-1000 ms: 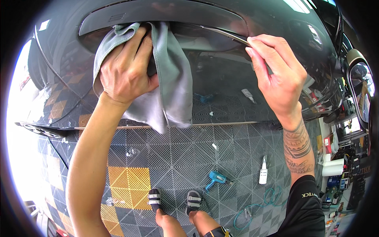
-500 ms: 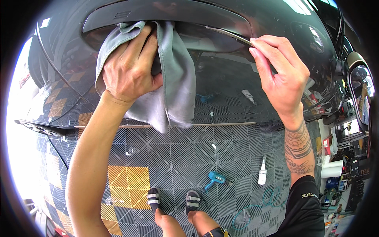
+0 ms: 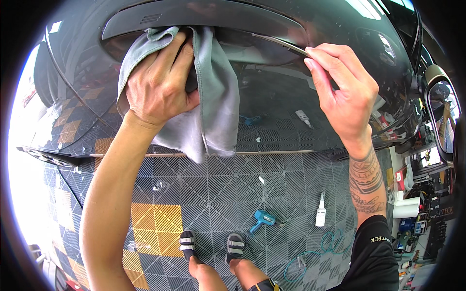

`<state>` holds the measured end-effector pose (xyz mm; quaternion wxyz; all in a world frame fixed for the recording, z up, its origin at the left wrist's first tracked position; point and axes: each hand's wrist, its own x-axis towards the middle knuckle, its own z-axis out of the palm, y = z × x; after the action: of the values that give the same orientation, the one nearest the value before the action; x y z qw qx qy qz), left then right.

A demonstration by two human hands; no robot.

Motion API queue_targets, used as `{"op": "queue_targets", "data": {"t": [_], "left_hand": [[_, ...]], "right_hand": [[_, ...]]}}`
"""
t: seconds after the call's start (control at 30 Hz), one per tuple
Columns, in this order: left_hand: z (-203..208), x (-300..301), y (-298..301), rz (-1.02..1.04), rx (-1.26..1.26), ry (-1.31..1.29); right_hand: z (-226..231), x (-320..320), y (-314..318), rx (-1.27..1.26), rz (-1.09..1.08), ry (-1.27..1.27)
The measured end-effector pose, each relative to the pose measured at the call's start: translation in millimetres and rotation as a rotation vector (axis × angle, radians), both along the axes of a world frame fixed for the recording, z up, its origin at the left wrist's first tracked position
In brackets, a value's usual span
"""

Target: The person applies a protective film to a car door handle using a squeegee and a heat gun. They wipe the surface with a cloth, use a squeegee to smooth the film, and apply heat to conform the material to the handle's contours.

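Head: grey cloth (image 3: 219, 104) around left grip (image 3: 158, 88)

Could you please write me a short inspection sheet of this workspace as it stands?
Surface: glossy dark car panel, mirroring the floor; a raised trim bar runs across its upper part.
Things in hand: grey cloth, draped over the panel; thin strip, reaching to the trim bar.
Clutter: teal power tool and white bottle on the patterned floor.
Hands: left hand against the cloth; right hand pinching the strip.
Cables: teal cord or hose, looped on the floor.
Surroundings: vehicle mirror and white roll at right.
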<state>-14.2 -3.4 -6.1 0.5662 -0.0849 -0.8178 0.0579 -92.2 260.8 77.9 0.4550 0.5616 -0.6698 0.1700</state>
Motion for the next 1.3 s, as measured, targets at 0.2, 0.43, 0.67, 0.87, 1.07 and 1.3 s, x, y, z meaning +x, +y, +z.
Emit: {"op": "queue_targets", "data": {"t": [0.2,0.43,0.67,0.87,1.07,1.3], "left_hand": [[-1,1,0,0.008,-0.002,-0.010],[0,0,1,0.012,-0.014,-0.002],[0,1,-1,0.014,-0.010,-0.007],[0,0,1,-0.010,0.000,-0.001],[2,-1,1,-0.003,-0.014,0.012],[-2,-1,-1,0.010,-0.001,-0.008]], "right_hand": [[2,1,0,0.013,-0.006,-0.007],[-5,4,-2,-0.007,-0.057,0.068],[-7,9,-1,-0.009,-0.071,-0.001],[-4,7,4,-0.002,-0.098,-0.003],[0,9,9,0.019,-0.120,-0.006],[3,6,15,0.041,-0.141,-0.039]]}}
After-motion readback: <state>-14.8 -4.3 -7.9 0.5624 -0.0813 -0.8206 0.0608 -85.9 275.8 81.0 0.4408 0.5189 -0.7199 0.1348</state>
